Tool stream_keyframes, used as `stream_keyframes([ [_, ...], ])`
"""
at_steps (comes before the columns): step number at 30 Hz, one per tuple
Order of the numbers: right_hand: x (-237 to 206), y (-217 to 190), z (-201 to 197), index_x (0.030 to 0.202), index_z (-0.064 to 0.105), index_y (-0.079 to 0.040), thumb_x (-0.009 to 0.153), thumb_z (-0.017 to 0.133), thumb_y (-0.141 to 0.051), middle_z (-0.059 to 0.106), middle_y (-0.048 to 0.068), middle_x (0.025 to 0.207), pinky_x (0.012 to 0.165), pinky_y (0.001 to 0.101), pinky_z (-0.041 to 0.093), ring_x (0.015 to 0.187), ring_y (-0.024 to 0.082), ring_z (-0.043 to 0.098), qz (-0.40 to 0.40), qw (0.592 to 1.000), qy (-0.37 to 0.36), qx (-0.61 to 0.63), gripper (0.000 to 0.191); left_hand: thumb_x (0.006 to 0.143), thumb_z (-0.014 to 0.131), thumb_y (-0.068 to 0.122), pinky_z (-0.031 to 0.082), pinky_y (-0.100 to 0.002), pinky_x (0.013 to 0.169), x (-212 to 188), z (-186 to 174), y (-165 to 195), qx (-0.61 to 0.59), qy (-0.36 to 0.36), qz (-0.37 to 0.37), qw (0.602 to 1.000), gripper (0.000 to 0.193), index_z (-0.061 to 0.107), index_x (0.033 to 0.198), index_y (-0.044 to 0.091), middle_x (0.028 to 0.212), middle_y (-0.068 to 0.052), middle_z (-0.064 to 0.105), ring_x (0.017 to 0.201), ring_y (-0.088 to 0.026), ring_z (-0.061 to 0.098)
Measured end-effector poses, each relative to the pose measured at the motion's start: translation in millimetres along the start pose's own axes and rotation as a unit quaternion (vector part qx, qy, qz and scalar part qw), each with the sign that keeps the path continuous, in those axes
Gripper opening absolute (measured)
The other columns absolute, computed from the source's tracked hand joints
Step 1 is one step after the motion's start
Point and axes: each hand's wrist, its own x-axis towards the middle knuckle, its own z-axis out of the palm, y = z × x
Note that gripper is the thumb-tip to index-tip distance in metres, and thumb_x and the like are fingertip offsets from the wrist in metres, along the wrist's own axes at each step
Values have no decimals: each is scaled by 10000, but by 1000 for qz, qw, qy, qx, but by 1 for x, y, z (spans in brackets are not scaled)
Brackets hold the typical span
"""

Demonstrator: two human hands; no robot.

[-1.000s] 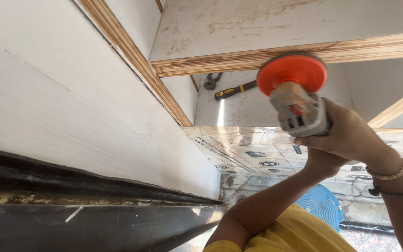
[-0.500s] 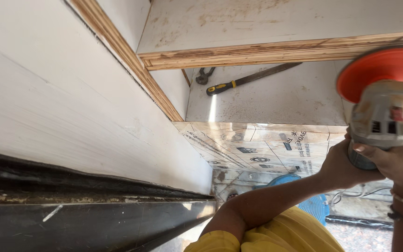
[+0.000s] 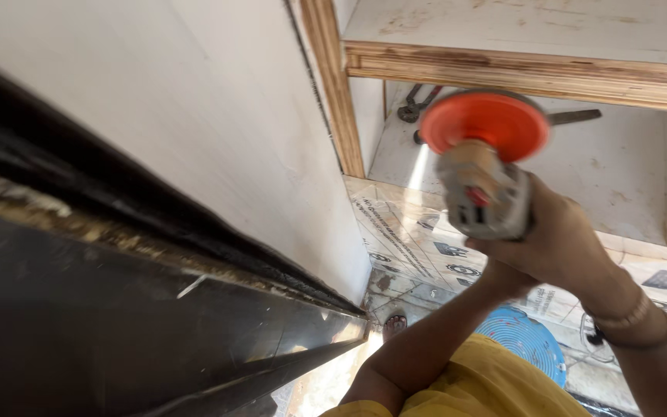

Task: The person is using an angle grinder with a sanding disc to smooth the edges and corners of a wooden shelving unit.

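So your right hand is wrapped tight around the grey grinder, its long axis pointing up and away so the orange disc sits just under the plywood shelf edge. Your left hand looks tucked behind the right wrist, so I can't tell its grip. White side panel stands to the left; pliers lie on the shelf floor beyond.

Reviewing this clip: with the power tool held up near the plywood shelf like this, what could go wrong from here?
1. The sander shows only the right hand on it; its orange disc looks blurred, so it may twist loose.
2. The disc sits close under the shelf edge and could gouge it.
3. The left forearm passes just below the tool, so a slip might hit it.
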Motion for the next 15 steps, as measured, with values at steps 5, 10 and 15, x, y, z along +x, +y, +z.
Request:
stream_keyframes([
  [5,38,-60,21,1242,612,-42,630,887,-422,766,170,951,775,443,608,874,331,765,-42,998,-51,-20,771,939,825,255,516,-317,1083,17,-40,18,-133,87,-50,986,685,450,1466,29,1323,-55,553,1243,-155,562],
  [10,61,-77,39,1186,614,-3,677,841,-519,750,197,956,800,458,600,893,359,753,-46,994,-69,-66,759,807,934,238,519,-318,1084,29,-65,21,-248,156,-76,953,852,456,1492,67,1386,-37,571,1268,-141,584],
  [15,76,-80,49,1226,573,22,669,821,-626,722,233,936,797,467,593,872,384,742,-34,992,-64,-104,890,792,952,193,531,-338,1061,35,-76,21,-286,139,-77,945,869,464,1498,58,1321,-43,588,1242,-153,600],
])
